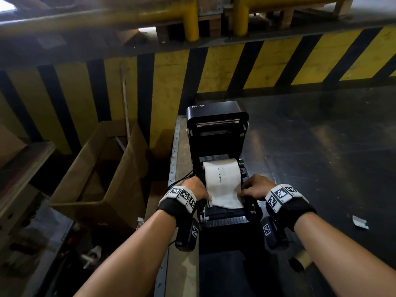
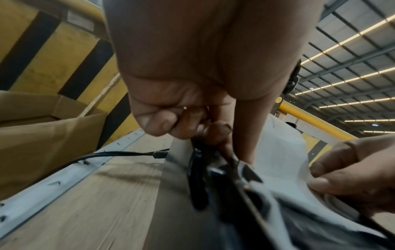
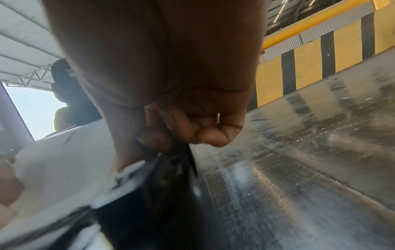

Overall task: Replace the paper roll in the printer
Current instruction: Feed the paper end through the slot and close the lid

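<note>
A black label printer [image 1: 216,129] stands with its lid tilted up and back. A white paper roll [image 1: 221,174] lies in its bay, and a strip of its paper [image 1: 227,200] is drawn forward over the front. My left hand [image 1: 198,189] sits at the strip's left edge. Its curled fingers [image 2: 171,121] and thumb pinch the black paper guide [image 2: 198,169]. My right hand [image 1: 255,189] is at the right edge, where its fingertips [image 2: 324,182] pinch the paper strip [image 2: 284,152]. Its other fingers [image 3: 209,133] curl beside the printer's wall.
An open cardboard box [image 1: 100,168] stands left of the printer. A yellow-and-black striped barrier [image 1: 235,67] runs behind. A black cable [image 2: 119,154] crosses the wooden strip. An empty cardboard core [image 1: 300,262] and a paper scrap [image 1: 360,221] lie on the dark metal surface [image 1: 321,146] at the right.
</note>
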A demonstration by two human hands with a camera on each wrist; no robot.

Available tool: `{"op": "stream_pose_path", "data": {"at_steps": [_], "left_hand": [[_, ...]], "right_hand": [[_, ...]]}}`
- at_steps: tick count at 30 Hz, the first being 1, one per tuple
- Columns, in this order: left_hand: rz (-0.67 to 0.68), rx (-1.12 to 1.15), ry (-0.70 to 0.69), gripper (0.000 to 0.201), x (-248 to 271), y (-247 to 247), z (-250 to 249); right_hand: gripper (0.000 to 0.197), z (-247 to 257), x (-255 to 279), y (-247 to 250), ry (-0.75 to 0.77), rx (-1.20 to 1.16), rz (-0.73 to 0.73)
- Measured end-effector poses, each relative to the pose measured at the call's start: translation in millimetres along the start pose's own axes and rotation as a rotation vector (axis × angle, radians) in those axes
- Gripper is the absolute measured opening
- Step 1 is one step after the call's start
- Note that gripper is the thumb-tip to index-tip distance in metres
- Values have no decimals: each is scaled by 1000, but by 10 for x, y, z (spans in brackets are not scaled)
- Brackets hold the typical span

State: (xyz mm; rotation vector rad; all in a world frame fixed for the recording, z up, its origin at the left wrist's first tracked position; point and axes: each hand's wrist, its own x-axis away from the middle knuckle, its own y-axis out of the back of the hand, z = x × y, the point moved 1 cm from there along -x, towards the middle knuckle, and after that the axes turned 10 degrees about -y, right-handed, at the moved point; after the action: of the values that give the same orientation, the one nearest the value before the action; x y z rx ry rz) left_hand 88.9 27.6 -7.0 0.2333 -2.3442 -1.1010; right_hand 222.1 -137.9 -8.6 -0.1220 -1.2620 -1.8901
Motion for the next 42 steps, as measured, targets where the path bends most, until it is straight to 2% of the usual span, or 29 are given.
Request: {"op": "stream_pose_path", "data": {"at_steps": [1, 3, 5, 7, 9, 12, 19, 23, 24, 26, 28, 36, 42], "left_hand": [[-40, -6, -4, 30, 29, -9, 1], [-210, 1, -5, 19, 141, -22, 14], [-358, -45, -71, 14, 266, -63, -1], [-334, -130, -241, 13, 342, -155, -59], [-254, -205, -351, 24, 367, -264, -92], [-210, -256, -355, 28, 320, -346, -59], [-142, -293, -457, 21, 291, -322, -13], [-106, -330, -528, 23, 277, -340, -35], [-98, -344, -547, 23, 274, -353, -48], [-96, -362, -556, 24, 270, -361, -71], [-96, -367, -551, 24, 272, -367, -86], [-118, -317, -544, 25, 417, -429, -72], [-226, -222, -530, 30, 577, -518, 31]], "right_hand": [[22, 8, -3, 2, -10, 2, 11], [24, 23, -15, 9, -26, 10, 31], [25, 25, -38, 8, -36, 20, 36], [25, 35, -47, 11, -48, 25, 37], [25, 45, -39, 15, -53, 23, 35], [25, 43, -4, -6, -49, 32, 2], [21, 3, 46, -61, -39, 17, -90], [22, -53, 196, -80, 46, 11, -298], [20, -87, 247, -101, 95, -4, -311], [19, -156, 337, -175, 221, 37, -241], [24, -220, 421, -268, 285, 128, -183], [22, -332, 528, -388, 363, 144, -255], [18, -370, 621, -408, 433, 112, -275]]}}
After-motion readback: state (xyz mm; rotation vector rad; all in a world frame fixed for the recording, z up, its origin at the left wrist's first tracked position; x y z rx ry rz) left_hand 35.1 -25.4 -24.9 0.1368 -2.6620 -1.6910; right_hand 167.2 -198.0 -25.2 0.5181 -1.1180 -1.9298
